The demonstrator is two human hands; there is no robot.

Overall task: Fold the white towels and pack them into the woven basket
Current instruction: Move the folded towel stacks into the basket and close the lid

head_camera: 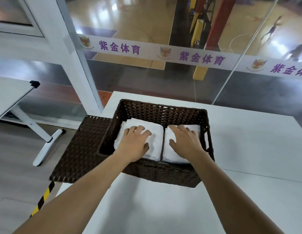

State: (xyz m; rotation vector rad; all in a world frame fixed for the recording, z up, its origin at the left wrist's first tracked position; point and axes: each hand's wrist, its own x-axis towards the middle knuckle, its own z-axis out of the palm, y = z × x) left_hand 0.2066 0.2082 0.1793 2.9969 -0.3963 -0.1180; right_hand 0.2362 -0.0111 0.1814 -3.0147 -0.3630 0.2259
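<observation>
White table [248, 149] by glass wall w/ purple-lettered banner [197, 59]. Dark woven basket [157, 110] on table, flat woven lid [82, 149] beside it at left. Two folded white towels inside, side by side: left towel [157, 144], right towel [170, 149]. Left hand [136, 142] flat on left towel, fingers spread, pressing. Right hand [185, 141] same on right towel. Neither gripping.

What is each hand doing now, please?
Left hand: open, fingers spread, pressing on the left towel.
Right hand: open, flat on the right towel.
</observation>
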